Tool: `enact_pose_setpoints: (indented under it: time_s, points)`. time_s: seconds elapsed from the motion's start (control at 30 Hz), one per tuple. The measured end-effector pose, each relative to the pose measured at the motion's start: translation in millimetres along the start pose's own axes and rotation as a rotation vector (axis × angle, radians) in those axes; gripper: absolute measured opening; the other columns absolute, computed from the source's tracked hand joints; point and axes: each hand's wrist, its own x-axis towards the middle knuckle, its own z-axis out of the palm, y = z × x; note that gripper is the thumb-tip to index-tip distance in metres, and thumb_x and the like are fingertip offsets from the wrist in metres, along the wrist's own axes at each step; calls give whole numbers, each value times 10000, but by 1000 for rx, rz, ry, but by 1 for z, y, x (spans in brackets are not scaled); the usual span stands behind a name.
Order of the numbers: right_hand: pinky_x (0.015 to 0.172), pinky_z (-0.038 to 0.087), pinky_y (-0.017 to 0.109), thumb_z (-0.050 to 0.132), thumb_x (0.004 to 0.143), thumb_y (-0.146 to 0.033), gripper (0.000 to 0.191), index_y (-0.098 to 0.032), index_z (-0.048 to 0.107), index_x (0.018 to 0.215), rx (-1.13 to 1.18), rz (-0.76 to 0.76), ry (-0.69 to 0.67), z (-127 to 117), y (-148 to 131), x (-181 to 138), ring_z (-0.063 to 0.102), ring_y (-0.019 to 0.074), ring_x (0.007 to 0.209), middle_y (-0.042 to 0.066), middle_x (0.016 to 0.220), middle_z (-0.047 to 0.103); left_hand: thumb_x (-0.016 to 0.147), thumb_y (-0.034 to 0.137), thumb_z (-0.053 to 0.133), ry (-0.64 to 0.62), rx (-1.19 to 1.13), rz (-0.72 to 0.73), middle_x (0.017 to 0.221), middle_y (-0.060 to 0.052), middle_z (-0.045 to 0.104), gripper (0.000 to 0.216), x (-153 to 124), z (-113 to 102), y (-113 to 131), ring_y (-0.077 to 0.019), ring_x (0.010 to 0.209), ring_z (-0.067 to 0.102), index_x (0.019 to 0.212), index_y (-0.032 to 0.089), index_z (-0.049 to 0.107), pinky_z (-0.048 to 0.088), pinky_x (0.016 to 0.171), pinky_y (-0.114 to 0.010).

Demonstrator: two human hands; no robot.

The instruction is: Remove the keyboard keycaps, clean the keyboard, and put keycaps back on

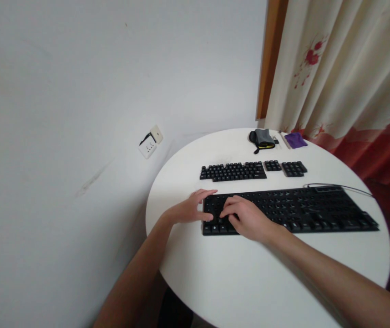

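Note:
A long black keyboard (297,207) lies on the round white table (198,269). Keycaps stand along its front row, while much of the upper area looks bare of caps. My left hand (191,207) is at the keyboard's left end, fingers stretched over the back corner and thumb apart from them, resting near the left-hand keys. Over the left part of the keyboard, my right hand (247,217) has its fingers bent, with the fingertips at a small black keycap (220,220). Part of the keyboard under this hand is hidden.
Behind the keyboard lie black keycaps in a large block (234,171), a small block (272,166) and another block (294,169). A grey and black pouch (263,138) and purple cloth (296,140) lie farther back. A cable (348,188) runs right. The wall (78,114) borders the left.

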Motion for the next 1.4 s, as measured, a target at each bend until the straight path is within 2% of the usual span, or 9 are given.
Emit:
enact_pose_setpoints:
  time_s: [0.27, 0.37, 0.5, 0.57, 0.7, 0.83, 0.97, 1.13, 1.4]
  points:
    - [742, 423, 329, 523, 806, -3, 363, -246, 785, 869, -199, -36, -75, 1, -6, -1, 530, 208, 865, 52, 907, 669, 697, 472, 811, 23, 12, -19, 1370, -109, 461, 910, 2, 3, 4, -302, 1277, 448, 1483, 297, 388, 409, 1062, -471]
    - [776, 431, 340, 531, 806, -6, 348, -242, 781, 855, -155, -44, -62, 1, -6, 1, 544, 213, 892, 48, 925, 683, 686, 461, 814, 56, -38, -41, 1343, -95, 504, 871, 3, 2, 2, -248, 1130, 544, 1455, 306, 435, 470, 990, -427]
    - [871, 454, 350, 488, 811, 15, 344, -202, 750, 864, 23, 35, 151, -1, 2, 4, 579, 200, 908, 45, 916, 696, 858, 445, 624, 384, -144, -242, 1139, -89, 656, 489, 19, -13, 1, -144, 759, 610, 1274, 190, 602, 531, 773, -332]
    - [880, 459, 355, 474, 809, 15, 327, -187, 728, 847, 56, 92, 269, -4, 8, 6, 588, 201, 896, 45, 887, 695, 881, 424, 589, 552, -109, -218, 991, -80, 705, 352, 36, -25, 4, -157, 749, 626, 1076, 147, 684, 522, 752, -311]
    - [862, 466, 359, 483, 806, -7, 285, -181, 708, 819, 57, 155, 328, -8, 16, 6, 603, 206, 873, 45, 860, 695, 872, 318, 591, 715, 6, -119, 879, -52, 731, 206, 75, -41, 13, -161, 737, 643, 932, 158, 707, 509, 724, -284]
    - [850, 473, 351, 490, 810, -23, 275, -183, 713, 819, 76, 186, 298, -9, 18, 4, 621, 204, 858, 45, 856, 703, 917, 258, 497, 793, 64, -100, 885, -62, 720, 240, 97, -31, 9, -163, 762, 632, 991, 149, 697, 500, 746, -293]
    - [840, 476, 339, 494, 813, -27, 274, -190, 714, 818, 84, 177, 311, -11, 17, 4, 630, 199, 848, 42, 858, 704, 875, 207, 559, 739, 149, -52, 900, -44, 717, 196, 93, -14, -3, -178, 792, 605, 968, 184, 730, 486, 839, -339]
    - [825, 481, 336, 495, 805, -22, 276, -192, 713, 810, 87, 167, 307, -12, 15, 5, 631, 197, 832, 38, 846, 702, 848, 224, 653, 590, 267, -13, 970, -51, 713, 166, 83, -9, -10, -224, 953, 602, 973, 218, 762, 457, 950, -392]
    - [837, 486, 332, 493, 806, -19, 282, -187, 718, 817, 88, 170, 285, -11, 14, 5, 635, 194, 841, 42, 860, 706, 874, 268, 652, 475, 414, -43, 1029, -70, 670, 230, 85, -7, -13, -249, 979, 562, 1072, 229, 762, 456, 948, -423]
